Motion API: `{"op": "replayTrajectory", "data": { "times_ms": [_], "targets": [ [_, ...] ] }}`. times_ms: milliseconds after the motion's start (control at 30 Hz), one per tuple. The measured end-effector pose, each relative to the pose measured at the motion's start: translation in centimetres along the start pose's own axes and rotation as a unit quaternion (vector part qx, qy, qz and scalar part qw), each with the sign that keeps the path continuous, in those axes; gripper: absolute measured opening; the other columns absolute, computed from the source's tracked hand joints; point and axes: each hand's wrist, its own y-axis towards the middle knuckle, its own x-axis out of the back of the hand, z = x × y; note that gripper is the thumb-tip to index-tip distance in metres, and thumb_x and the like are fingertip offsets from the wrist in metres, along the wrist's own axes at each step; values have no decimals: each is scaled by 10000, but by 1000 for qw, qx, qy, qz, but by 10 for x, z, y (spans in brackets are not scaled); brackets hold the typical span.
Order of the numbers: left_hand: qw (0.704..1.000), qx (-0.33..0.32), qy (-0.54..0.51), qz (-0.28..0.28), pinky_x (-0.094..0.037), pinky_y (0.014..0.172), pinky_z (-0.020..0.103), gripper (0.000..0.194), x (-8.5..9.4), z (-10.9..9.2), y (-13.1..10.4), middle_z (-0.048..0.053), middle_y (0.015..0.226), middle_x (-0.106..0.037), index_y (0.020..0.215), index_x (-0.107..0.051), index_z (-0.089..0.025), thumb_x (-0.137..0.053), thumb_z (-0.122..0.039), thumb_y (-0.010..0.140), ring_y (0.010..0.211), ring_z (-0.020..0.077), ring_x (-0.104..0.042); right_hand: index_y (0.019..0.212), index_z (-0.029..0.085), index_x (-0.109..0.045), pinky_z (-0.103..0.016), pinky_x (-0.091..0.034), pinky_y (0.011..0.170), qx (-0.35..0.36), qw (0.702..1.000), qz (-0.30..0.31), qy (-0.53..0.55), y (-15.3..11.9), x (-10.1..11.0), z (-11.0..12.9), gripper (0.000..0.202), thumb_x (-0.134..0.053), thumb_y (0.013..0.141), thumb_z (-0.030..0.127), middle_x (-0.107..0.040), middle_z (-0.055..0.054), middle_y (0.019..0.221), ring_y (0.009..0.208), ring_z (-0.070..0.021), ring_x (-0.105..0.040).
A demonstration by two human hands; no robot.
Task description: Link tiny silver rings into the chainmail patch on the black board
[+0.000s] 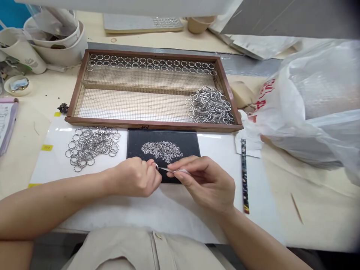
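My left hand (140, 176) is closed in a fist, pinching a small silvery ring between thumb and forefinger; most of the ring is hidden. From the right, my right hand (209, 183) grips a thin pointed metal tool that looks like tweezers (164, 169), its tip touching or almost touching the ring. Both hands hover over the near edge of a black pad (135, 140). On that pad lies a heap of tiny shiny beads or stones (163, 150). A loose pile of silvery rings (92, 144) rests on the white sheet beyond my left forearm.
Behind the pad stands a wooden-framed mesh tray (154, 124), with lined-up rings (149, 63) along its far side and a ring heap (209, 107) at right. A plastic bag (312, 97) bulges at right. Near it lie a patterned strip (245, 176) and a thin stick (297, 208).
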Motion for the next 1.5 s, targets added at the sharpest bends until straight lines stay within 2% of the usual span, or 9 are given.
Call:
{"op": "replayTrajectory", "data": {
  "times_ms": [733, 1500],
  "targets": [
    [999, 19, -28, -12, -215, 369, 223, 156, 0, -1, 0, -65, 476, -413, 669, -549, -109, -658, -36, 752, 384, 56, -374, 767, 198, -590, -324, -604, 594, -14, 1000, -2, 3, 1, 0, 3, 157, -680, 749, 71, -734, -43, 774, 726, -184, -720],
    [1000, 8, -12, 2, -221, 370, 221, 172, 0, -1, 0, -69, 498, -377, 668, -515, -129, -601, -33, 782, 395, 53, -364, 747, 202, -591, -322, -603, 590, -13, 1000, -1, -11, 4, -1, 4, 142, -685, 754, 96, -737, -48, 761, 718, -190, -722]
  ]
}}
